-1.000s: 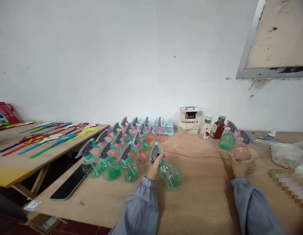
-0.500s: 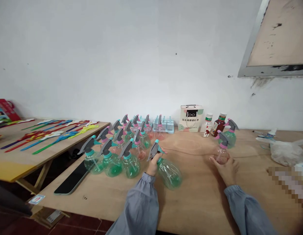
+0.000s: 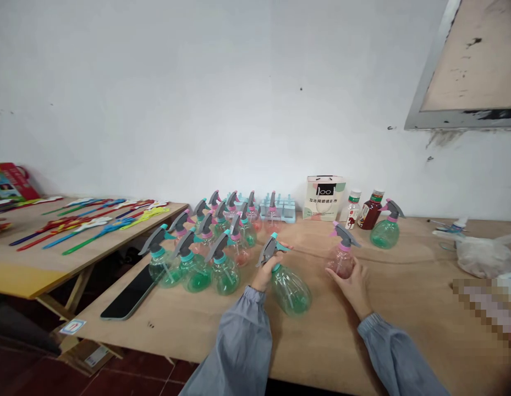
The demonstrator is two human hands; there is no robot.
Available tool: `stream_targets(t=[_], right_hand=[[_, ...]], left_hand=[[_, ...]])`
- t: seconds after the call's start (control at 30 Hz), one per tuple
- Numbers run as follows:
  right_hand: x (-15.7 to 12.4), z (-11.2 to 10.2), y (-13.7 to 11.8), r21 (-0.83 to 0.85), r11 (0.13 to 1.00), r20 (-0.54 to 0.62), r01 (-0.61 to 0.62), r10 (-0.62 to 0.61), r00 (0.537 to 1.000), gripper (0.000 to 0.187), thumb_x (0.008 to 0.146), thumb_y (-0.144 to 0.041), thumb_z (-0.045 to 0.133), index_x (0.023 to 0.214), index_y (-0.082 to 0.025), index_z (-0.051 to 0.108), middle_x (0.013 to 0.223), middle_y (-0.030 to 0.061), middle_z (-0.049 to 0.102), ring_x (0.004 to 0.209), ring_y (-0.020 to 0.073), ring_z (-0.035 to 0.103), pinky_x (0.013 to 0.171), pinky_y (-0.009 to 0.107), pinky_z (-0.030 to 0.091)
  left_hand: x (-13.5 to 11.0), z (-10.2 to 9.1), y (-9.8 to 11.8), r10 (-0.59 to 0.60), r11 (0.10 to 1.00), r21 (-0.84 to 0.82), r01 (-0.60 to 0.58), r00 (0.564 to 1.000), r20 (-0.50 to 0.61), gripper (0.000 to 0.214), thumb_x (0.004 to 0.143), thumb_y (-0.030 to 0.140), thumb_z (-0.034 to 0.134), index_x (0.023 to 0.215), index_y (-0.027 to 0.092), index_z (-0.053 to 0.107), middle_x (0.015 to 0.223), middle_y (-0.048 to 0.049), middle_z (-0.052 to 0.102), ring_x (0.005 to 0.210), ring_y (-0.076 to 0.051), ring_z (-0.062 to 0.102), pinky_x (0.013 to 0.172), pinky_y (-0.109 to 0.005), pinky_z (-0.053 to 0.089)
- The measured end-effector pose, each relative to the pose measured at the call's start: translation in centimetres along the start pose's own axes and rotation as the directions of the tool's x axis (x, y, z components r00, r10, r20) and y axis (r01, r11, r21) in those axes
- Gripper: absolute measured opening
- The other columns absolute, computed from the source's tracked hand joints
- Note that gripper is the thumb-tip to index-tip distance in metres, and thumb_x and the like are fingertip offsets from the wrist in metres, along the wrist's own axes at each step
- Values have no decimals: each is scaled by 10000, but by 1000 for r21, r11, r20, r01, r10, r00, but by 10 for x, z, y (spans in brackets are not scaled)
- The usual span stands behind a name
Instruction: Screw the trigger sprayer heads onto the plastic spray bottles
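Observation:
My left hand (image 3: pixel 267 270) is wrapped round the neck of a green spray bottle (image 3: pixel 289 286) that leans to the right on the wooden table (image 3: pixel 404 308). Its grey trigger head with a teal collar points up and left. My right hand (image 3: pixel 351 280) grips a pink spray bottle (image 3: pixel 341 258) with a grey head and pink collar, held upright just right of the green one. Left of my hands stand several green and pink spray bottles (image 3: pixel 205 247) in rows.
One more green spray bottle (image 3: pixel 385 230) stands at the back right beside two drink bottles (image 3: pixel 362 210) and a small paper bag (image 3: pixel 324 198). A black phone (image 3: pixel 129 294) lies at the table's left edge. A plastic bag (image 3: pixel 482 256) sits far right. Coloured sticks (image 3: pixel 86 223) cover the left table.
My right hand has carried the pink spray bottle leftward from beside the far green bottle to near the tilted green bottle. My left hand has kept its hold.

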State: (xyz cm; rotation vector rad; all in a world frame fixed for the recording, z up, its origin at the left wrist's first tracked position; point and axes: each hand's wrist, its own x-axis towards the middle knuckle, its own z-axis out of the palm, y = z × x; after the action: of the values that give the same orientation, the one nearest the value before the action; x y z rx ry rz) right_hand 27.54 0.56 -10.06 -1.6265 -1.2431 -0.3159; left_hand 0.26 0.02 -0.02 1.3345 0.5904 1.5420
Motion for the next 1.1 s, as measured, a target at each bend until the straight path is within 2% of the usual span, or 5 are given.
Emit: stream_targets(t=[0.17,0.33,0.77,0.97,1.1], right_hand=[[-6,3,-7,35,999,47,20,-22,999,1092,615,-939,458,1299,-89,493,1022,158,519,965,336,479,853,481,412],[-6,1,-10,63,998,59,17,-21,998,1071,606,-925,498,1300,-110,492,1037,150,517,996,344,484,869,487,417],[-6,2,-7,111,994,100,2,-13,995,1065,597,-899,548,1308,-110,464,1071,147,500,1028,335,482,892,492,429],[-6,6,-5,180,984,64,-16,5,998,1034,545,-887,606,1234,-128,469,1091,153,511,1049,341,490,911,509,426],[-7,11,0,273,960,81,-64,43,996,1040,518,-845,674,1238,-135,435,1142,178,535,1066,344,531,913,513,446]], left_hand=[[-1,-2,0,-35,999,33,38,995,-97,157,651,350,600,713,211,639,751,-37,697,851,-228,665,870,-370,468],[0,-2,-1,-35,998,46,33,998,45,168,655,341,621,762,225,676,847,-49,716,987,-245,654,994,-406,440],[0,-7,3,57,985,163,-63,997,43,209,723,384,619,838,222,684,885,-56,701,927,-225,636,925,-382,468],[21,-7,-2,121,903,417,-99,992,-26,369,731,326,687,1077,201,665,764,-5,631,687,-157,567,747,-305,484],[38,-6,-14,205,861,500,-94,963,-172,420,679,338,731,1072,207,663,794,2,634,765,-182,592,857,-342,466]])
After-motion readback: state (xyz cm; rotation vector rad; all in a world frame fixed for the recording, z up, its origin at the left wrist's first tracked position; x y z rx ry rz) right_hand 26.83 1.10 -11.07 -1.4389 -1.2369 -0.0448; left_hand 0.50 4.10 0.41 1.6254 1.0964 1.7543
